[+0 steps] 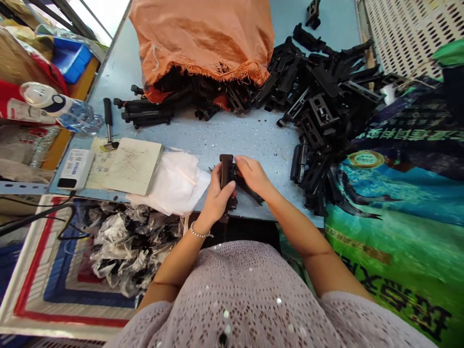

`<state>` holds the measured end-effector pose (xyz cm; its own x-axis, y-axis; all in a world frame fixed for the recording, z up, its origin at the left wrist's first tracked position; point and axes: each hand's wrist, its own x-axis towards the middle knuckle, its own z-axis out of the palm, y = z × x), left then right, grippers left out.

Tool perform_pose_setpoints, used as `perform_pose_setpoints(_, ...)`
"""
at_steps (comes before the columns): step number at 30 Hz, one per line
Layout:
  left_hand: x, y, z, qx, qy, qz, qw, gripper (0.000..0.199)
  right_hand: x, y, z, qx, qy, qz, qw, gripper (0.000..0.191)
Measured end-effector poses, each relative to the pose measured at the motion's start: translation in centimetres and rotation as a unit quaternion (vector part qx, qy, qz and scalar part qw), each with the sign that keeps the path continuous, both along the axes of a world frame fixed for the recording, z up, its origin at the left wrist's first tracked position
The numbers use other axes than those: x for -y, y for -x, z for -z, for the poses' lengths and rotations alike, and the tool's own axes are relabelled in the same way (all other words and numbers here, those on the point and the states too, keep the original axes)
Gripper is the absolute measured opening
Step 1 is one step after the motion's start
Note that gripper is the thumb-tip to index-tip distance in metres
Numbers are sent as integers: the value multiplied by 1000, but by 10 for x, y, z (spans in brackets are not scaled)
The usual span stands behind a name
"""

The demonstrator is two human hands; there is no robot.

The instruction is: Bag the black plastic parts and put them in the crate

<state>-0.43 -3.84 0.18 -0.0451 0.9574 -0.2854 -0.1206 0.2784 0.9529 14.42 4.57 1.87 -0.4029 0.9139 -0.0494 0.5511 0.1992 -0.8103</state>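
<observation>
My left hand [216, 197] is closed around a black elongated plastic part [226, 174], held upright over the table's front edge, with the thumb across its face. Close on its right is my right hand [255, 176], its fingers curled in toward the part; what they pinch, if anything, is hidden. Below my right hand a thin black bar [252, 192] slants down to the right; I cannot tell whether it joins the held part. White plastic bags [177, 181] lie flat just left of my left hand.
An orange woven sack [203, 38] spills black parts at the back. A heap of similar parts [319, 106] covers the right side. At left are a hammer [108, 118], a cardboard pad [132, 164], a white box [76, 168] and a water bottle [78, 113]. Below stands a crate [27, 290] of bagged items.
</observation>
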Motion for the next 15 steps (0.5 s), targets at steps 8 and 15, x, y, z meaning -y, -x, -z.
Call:
perform_pose_setpoints(8, -2, 23, 9, -93, -51, -97, 990, 44, 58, 2, 11, 102, -117, -183, 971, 41)
perform_pose_setpoints(15, 4, 50, 16, -508, 92, 45, 855, 53, 42, -39, 31, 313, -29, 6, 949, 31)
